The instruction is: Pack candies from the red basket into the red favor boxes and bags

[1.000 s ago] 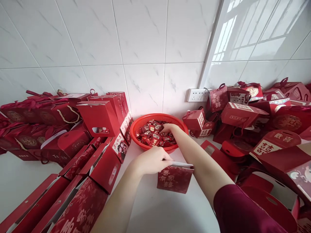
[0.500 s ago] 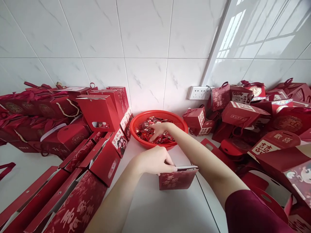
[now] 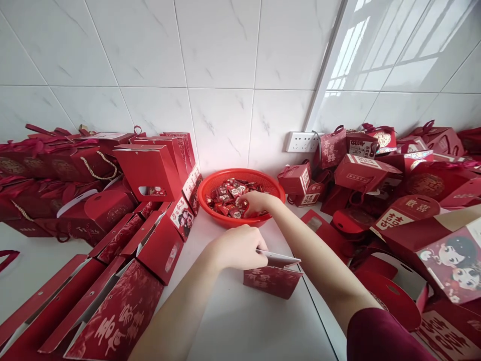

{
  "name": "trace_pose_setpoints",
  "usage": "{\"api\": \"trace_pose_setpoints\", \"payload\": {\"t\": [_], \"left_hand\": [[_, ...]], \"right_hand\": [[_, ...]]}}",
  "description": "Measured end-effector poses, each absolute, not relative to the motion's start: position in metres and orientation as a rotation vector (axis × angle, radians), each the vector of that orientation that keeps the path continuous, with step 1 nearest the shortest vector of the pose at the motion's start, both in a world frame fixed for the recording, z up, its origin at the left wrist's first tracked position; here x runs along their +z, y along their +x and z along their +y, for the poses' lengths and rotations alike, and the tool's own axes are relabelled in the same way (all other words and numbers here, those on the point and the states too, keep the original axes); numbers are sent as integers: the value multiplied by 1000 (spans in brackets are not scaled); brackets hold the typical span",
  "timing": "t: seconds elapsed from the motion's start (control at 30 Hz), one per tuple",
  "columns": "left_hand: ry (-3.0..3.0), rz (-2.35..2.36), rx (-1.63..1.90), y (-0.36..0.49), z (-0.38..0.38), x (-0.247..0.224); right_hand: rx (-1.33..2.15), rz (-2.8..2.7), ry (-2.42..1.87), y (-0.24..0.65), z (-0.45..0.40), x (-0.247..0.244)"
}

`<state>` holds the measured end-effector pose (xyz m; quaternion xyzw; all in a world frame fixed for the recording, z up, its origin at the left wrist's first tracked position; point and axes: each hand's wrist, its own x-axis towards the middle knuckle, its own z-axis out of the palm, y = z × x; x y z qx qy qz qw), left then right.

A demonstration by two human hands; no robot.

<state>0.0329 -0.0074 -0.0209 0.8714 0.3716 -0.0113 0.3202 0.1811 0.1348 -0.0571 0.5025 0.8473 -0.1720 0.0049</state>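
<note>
In the head view, my left hand [image 3: 240, 247] grips the upper left edge of a dark red paper box [image 3: 272, 282], whose top gapes a little and shows a pale inside. Beyond it stands a red plastic basket [image 3: 240, 173] holding many small red wrapped candies [image 3: 229, 197]. My right hand [image 3: 256, 203] is down in the basket's right side, its fingers curled among the candies. Its fingertips are partly hidden, and I cannot make out what they hold.
Upright red boxes [image 3: 150, 170] line the left side, with ribboned gift boxes [image 3: 93, 163] behind. On the right lies a heap of red boxes [image 3: 363, 173]. A power strip [image 3: 301, 142] is against the tiled wall [image 3: 220, 55].
My right hand has drawn back to the basket's right side, and its spread fingers have curled in. The box under my left hand has tilted and its top gapes wider. The view has shifted slightly.
</note>
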Motion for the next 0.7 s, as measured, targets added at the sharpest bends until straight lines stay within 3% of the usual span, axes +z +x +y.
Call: {"api": "trace_pose_setpoints", "payload": {"t": [0.2,0.5,0.7], "left_hand": [[2299,1008,-1,34,-8,-18],[2213,1292,96,0,15,-8],[2107,1284,102,2,32,-19]], "right_hand": [[-514,2842,1726,211,88,-46],[-1324,3360,1604,241,10,-15],[-1204,3407,1524,236,-8,-4]]}}
